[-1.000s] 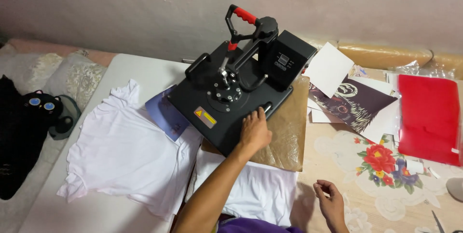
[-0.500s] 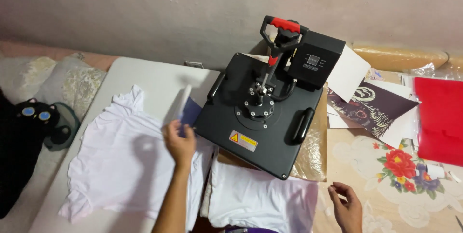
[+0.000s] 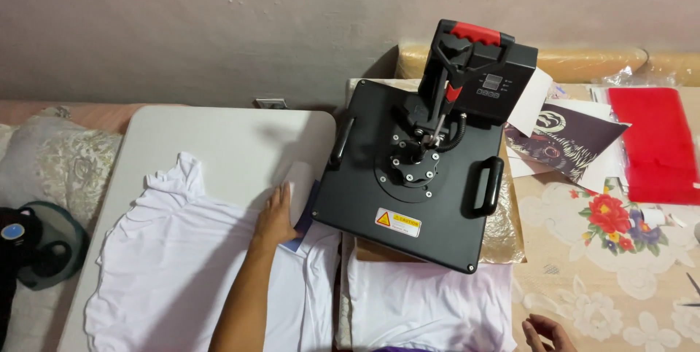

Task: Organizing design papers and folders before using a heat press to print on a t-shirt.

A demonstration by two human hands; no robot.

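Left hand (image 3: pixel 275 213): flat, fingers extended and together, palm down on the upper edge of a white T-shirt (image 3: pixel 182 264) spread across the white tabletop (image 3: pixel 219 141). The fingertips reach a white sheet (image 3: pixel 297 190) lying just beside the left edge of the heat press; nothing is gripped. A blue sheet (image 3: pixel 302 229) shows partly under the hand and the press edge.

Right hand (image 3: pixel 545 331): only partly in view at the near edge, right of centre; fingers loosely curled, holding nothing visible, resting clear of other items above the floral cloth (image 3: pixel 605 279).

Heat press (image 3: pixel 423 170): black, standing centre, upper plate swung over toward the left, red-capped handle (image 3: pixel 474 35) raised at the far side, side grips left and right. Brown paper (image 3: pixel 503 243) protrudes beneath its right side.

A second white garment (image 3: pixel 426 301) lies folded near the press's near edge. Far right: printed dark sheets (image 3: pixel 565 141) and a red packet (image 3: pixel 656 144). Far left: a patterned cushion (image 3: pixel 58 170) and a dark round object (image 3: pixel 36 246).
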